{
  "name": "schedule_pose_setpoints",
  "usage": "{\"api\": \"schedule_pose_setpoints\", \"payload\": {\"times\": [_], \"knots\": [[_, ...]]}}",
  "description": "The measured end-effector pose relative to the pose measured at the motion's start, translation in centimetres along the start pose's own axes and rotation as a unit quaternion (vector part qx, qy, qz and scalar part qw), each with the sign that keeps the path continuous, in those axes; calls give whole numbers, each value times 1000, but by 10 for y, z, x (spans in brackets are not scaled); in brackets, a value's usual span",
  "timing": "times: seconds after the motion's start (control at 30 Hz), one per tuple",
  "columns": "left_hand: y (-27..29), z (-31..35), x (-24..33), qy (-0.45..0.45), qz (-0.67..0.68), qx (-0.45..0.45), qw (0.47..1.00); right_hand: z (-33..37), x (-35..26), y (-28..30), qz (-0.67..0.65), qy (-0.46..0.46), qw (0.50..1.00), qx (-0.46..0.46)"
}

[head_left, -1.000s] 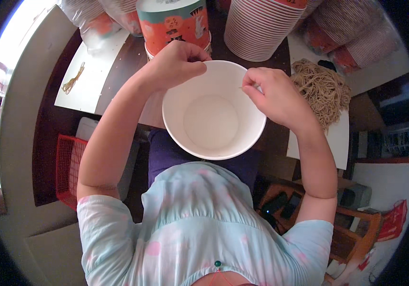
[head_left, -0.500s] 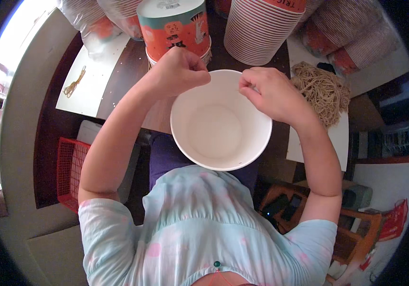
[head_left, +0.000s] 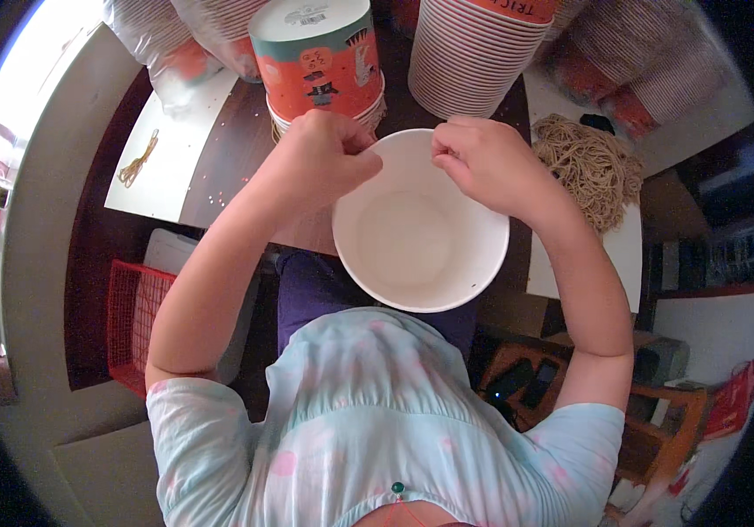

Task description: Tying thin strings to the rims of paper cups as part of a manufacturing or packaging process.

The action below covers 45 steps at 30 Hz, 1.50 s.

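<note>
Left hand (head_left: 324, 158) clenched on the far-left rim of a white paper bowl (head_left: 419, 235); right hand (head_left: 480, 162) pinching the far-right rim — bowl held open side up above the lap, just at the near edge of the dark tabletop (head_left: 227, 149). Just beyond the hands: an orange printed tub (head_left: 315, 54) on the left, a tall stack of ribbed bowls (head_left: 473, 53) on the right. Beside the right wrist — a heap of tan string (head_left: 589, 165) on a white sheet (head_left: 627, 255).
</note>
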<state>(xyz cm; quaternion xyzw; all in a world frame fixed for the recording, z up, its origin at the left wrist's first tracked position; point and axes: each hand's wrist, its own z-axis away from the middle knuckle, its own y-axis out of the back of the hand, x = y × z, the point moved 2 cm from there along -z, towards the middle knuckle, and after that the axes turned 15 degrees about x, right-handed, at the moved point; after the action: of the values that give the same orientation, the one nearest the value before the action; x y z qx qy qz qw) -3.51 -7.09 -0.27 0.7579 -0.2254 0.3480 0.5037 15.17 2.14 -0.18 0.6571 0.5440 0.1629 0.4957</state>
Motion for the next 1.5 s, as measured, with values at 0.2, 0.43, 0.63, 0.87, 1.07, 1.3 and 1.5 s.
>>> {"api": "schedule_pose_setpoints", "payload": {"times": [0.2,0.43,0.63,0.87,1.07,1.3,1.5], "knots": [[-2,-3,2,48,-68,-2,997,-2,-3,-8,5,16,1000,8],[-20,14,-5,-33,10,29,999,-9,13,-1,57,62,995,60],[-17,40,-16,210,282,-28,936,-3,-30,17,-75,-11,996,47],[-24,32,-19,194,296,-2,935,-3,-22,-9,-45,-26,998,33],[-23,31,-20,186,272,0,944,-6,-28,-15,-29,-38,999,15],[-23,29,-21,161,255,-7,953,-7,-29,-18,-22,-48,999,3],[-26,31,-16,138,250,3,958,-11,-32,-23,-31,-47,998,5]]}}
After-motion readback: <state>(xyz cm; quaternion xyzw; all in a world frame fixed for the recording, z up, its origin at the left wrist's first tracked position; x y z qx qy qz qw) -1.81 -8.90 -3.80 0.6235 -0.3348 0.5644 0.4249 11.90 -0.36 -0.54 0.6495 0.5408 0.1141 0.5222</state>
